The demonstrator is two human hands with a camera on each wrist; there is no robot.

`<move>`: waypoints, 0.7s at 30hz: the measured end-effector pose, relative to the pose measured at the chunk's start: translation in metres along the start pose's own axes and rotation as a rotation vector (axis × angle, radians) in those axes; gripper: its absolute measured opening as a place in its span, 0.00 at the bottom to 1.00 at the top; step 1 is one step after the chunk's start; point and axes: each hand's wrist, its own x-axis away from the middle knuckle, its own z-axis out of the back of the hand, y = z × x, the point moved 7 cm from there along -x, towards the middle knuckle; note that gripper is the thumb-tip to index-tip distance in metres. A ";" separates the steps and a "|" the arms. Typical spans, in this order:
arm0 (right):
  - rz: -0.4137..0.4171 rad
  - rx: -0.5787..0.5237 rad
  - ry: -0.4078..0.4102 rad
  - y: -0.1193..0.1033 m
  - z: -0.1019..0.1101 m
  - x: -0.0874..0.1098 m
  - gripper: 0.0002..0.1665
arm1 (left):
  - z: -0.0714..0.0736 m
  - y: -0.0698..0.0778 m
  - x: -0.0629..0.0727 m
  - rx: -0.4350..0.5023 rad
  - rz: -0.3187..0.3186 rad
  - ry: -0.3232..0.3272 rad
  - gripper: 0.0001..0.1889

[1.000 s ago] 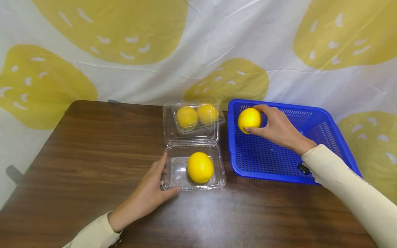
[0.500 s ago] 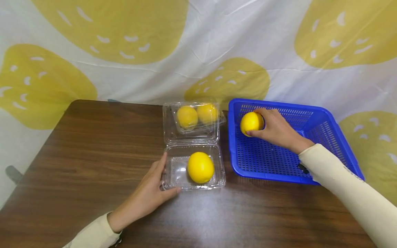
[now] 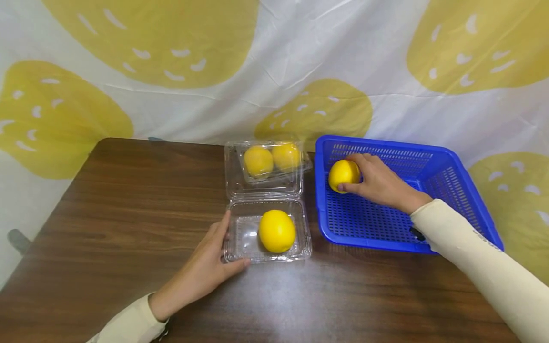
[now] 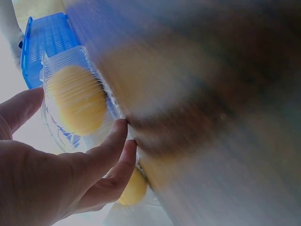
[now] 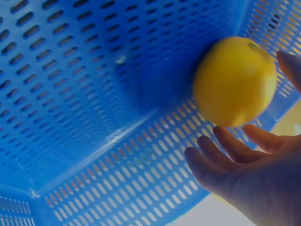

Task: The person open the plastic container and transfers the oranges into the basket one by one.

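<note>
In the head view my right hand (image 3: 377, 181) holds a round yellow fruit (image 3: 342, 175) low in the left end of the blue basket (image 3: 364, 244). The right wrist view shows the fruit (image 5: 235, 82) between thumb and fingertips, with the other fingers spread below it. My left hand (image 3: 206, 262) rests at the left side of an opened clear plastic clamshell box (image 3: 240, 238). Its fingers lie along the box's side and its thumb reaches the front edge. Another yellow fruit (image 3: 277, 231) sits in the right half of that box's base.
Behind the opened lid (image 3: 236, 186) stands a second clear box holding two yellow fruits (image 3: 259, 161). The wooden table (image 3: 150, 205) extends left and in front. A white curtain (image 3: 193, 114) with yellow fruit prints hangs behind the table.
My right hand has come down a little deeper into the basket with the yellow fruit, toward its near left part. The left hand and both boxes have stayed put.
</note>
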 end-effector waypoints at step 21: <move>0.036 -0.079 0.176 -0.041 0.052 0.008 0.38 | 0.001 -0.002 -0.005 -0.020 -0.032 0.016 0.63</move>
